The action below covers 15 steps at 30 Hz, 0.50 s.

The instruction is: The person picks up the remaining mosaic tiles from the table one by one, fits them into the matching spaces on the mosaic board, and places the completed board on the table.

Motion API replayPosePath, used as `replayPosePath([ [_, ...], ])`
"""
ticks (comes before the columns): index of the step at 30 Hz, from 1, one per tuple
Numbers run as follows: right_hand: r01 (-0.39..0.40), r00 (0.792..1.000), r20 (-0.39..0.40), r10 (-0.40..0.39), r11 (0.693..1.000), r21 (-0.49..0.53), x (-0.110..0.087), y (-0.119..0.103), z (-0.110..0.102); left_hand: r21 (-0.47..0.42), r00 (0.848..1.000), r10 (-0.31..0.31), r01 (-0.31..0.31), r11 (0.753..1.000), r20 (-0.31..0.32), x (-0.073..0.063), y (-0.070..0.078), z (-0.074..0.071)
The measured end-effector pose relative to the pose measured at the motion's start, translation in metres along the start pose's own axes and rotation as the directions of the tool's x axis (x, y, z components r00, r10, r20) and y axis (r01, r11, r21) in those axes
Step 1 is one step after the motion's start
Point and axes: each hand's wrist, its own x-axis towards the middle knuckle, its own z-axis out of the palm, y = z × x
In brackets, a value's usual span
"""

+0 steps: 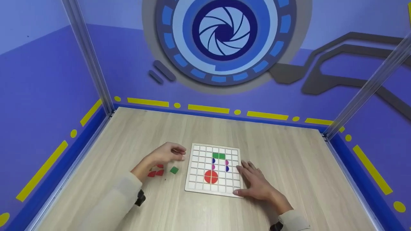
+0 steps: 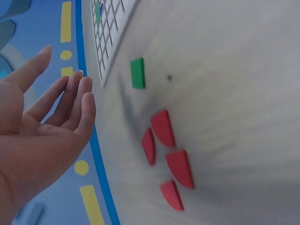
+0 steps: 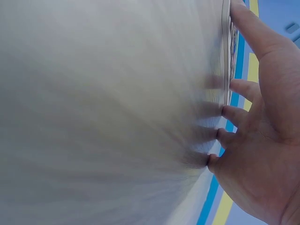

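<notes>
A white gridded puzzle board (image 1: 198,186) lies on the table, holding a green bar (image 1: 219,156), small purple and pink half-rounds and a red circle (image 1: 211,176) made of quarter pieces. My left hand (image 1: 167,152) hovers left of the board, thumb apart from the loosely bent fingers, nothing between them. Below that hand lie a loose green square tile (image 2: 138,73) and several red quarter-circle pieces (image 2: 180,168). My right hand (image 1: 257,183) rests at the board's right side, thumb on the lower right corner and fingers spread along the edge, fingertips down at the tabletop in the right wrist view.
The wooden table (image 1: 154,128) is enclosed by blue printed walls (image 1: 128,64) at the back and both sides. Metal posts (image 1: 93,64) stand in the corners. A dark band (image 1: 140,198) sits on the left wrist.
</notes>
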Motion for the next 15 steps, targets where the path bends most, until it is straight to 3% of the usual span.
replayPosePath([
  [5, 0.002, 1.0, -0.003, -0.002, 1.0, 0.013, -0.002, -0.001, 0.001, -0.051, 0.999, -0.034, 0.034, 0.998, 0.004, -0.016, -0.014, -0.003],
  [15, 0.007, 1.0, -0.006, -0.007, 1.0, 0.014, -0.003, -0.002, 0.0, 0.08, 0.999, 0.021, -0.018, 0.997, -0.034, -0.033, -0.034, 0.003],
])
